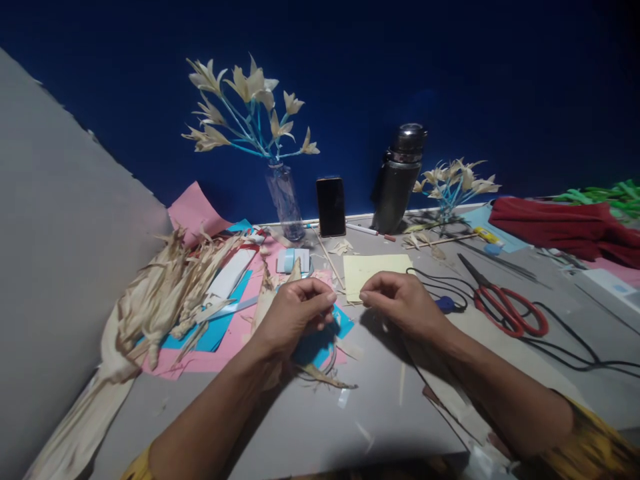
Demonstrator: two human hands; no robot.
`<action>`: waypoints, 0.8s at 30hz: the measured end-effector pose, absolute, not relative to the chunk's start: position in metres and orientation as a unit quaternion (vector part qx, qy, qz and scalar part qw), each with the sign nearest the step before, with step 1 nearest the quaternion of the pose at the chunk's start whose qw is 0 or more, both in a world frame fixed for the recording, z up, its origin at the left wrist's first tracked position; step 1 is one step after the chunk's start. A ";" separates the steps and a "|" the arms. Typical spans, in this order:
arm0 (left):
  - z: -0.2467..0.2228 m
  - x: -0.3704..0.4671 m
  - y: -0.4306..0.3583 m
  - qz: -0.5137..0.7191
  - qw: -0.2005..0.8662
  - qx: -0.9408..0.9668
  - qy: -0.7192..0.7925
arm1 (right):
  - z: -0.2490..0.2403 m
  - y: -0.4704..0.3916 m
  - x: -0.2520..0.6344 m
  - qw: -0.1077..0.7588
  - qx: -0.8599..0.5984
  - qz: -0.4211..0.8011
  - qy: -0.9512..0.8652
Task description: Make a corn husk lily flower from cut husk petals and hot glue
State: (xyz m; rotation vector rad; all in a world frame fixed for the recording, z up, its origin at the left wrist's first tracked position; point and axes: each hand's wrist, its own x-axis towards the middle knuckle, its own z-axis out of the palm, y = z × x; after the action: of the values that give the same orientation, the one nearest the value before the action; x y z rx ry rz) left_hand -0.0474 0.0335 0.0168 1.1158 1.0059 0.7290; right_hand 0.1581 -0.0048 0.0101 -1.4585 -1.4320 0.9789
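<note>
My left hand is raised over blue paper and husk scraps, its thumb and index finger pinched together. Facing it across a small gap, my right hand is pinched too, by the front edge of a yellow paper. Whatever the fingertips of either hand may hold is too small to make out. A curved piece of dry husk lies below my left hand. Beyond the hands, a phone leans upright near the wall.
Dried husks are heaped at left on coloured papers. A glass vase holds husk flowers; a dark flask stands near more flowers. Red-handled scissors, black cable and red cloth lie at right.
</note>
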 end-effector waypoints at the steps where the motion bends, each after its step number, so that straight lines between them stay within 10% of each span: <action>1: 0.018 -0.045 0.030 0.342 0.672 0.485 0.443 | 0.009 -0.005 0.156 0.433 -0.582 0.426 -0.541; 12: -0.006 -0.033 0.011 0.450 0.239 0.817 0.272 | -0.003 -0.012 0.141 0.452 -0.523 0.568 -0.447; 24: -0.005 -0.036 0.014 0.448 0.200 0.818 0.301 | -0.004 -0.011 0.144 0.459 -0.499 0.571 -0.462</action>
State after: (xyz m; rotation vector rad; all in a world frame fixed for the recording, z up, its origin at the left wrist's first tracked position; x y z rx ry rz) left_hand -0.0360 0.0145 -0.0055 2.2865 0.8426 1.2522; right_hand 0.1436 -0.0112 -0.0044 -1.2283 -1.1373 1.4071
